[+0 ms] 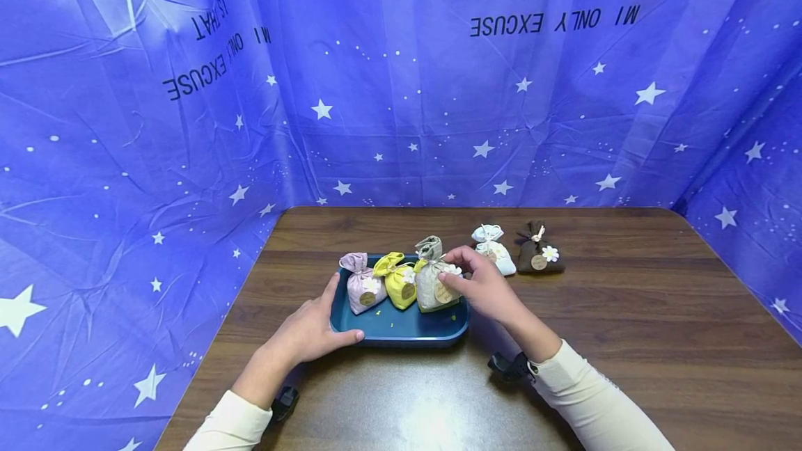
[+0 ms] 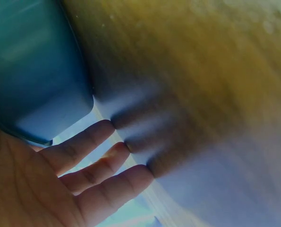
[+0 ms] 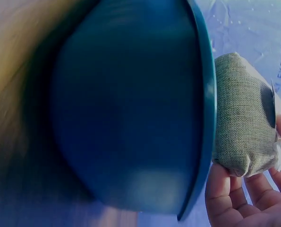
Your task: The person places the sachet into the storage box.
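My right hand [image 1: 491,291] pinches a grey-green linen sachet [image 1: 429,291] with a round tag and white flower, over the right end of a dark blue tray [image 1: 401,329]. In the right wrist view this sachet [image 3: 242,116] shows just beyond the tray rim [image 3: 208,94], thumb and fingers about it. A lilac sachet [image 1: 359,300] and a yellow sachet [image 1: 399,291] stand inside the tray. At the tray's left front corner lies my left hand [image 1: 307,331], its thumb by the front rim. The left wrist view has its fingers [image 2: 114,189] extended near the tabletop.
To the tray's right, a white sachet [image 1: 505,264] and a dark brown sachet [image 1: 532,256] lie on the wooden table [image 1: 626,339]. Small yellow-green bits dot the tray floor. A blue star-printed cloth [image 1: 407,124] hangs behind and beside the table.
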{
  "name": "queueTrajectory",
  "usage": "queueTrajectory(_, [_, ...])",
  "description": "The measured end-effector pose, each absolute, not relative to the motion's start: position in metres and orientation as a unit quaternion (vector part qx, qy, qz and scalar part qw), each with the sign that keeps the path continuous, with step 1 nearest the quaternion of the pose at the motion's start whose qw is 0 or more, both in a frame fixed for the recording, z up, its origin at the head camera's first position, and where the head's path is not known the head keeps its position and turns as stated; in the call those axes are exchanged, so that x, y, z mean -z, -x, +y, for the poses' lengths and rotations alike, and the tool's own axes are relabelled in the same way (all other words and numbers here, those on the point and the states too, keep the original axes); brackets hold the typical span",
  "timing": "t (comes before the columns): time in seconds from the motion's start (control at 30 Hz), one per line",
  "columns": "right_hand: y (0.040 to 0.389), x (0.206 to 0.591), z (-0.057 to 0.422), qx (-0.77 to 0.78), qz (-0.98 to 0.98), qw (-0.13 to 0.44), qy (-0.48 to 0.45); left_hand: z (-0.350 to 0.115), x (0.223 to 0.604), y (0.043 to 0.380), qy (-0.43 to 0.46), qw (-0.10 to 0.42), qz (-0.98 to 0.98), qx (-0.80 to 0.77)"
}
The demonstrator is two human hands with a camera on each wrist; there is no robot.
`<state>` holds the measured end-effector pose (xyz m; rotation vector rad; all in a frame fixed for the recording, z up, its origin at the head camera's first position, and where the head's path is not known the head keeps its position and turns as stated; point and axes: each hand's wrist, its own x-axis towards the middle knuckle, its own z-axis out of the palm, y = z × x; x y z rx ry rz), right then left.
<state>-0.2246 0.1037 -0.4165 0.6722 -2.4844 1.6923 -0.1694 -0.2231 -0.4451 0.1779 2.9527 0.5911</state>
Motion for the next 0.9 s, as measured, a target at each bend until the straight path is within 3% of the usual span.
queueTrajectory(0.9, [0.209,0.431,0.035,-0.503,-0.834,0.019,-0.226,-0.223,0.445,0.168,-0.059,0.060,0.977,-0.196])
